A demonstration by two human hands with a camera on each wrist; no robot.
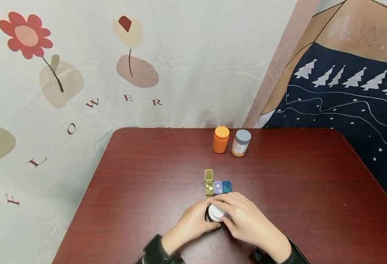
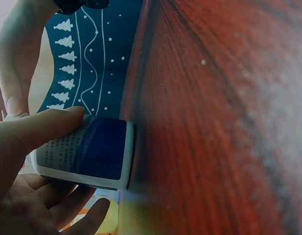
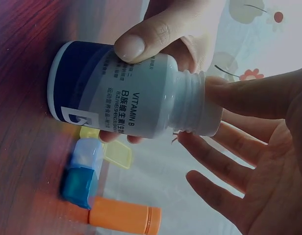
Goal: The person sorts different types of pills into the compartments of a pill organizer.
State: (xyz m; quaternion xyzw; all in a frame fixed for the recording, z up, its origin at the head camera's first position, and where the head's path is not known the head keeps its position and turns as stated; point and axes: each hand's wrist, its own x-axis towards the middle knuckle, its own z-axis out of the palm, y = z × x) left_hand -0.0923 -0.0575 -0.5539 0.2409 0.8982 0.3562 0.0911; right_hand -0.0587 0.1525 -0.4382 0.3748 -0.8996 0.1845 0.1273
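A white vitamin B bottle with a blue label stands upright at the table's near side, on or just above its surface. My left hand grips its body, thumb across the label. The fingers and thumb of my right hand pinch the white cap at the top of the bottle, where neck threads show below the cap. Just beyond the hands sits a small pill box: a yellow-green compartment with its lid raised and pills inside, a purple compartment holding pills, and a teal compartment.
Toward the back of the reddish-brown table stand an orange bottle and a grey-capped bottle with a white label. Behind the table's far edge hangs a pale cloth with printed flowers; a navy patterned cloth hangs at right.
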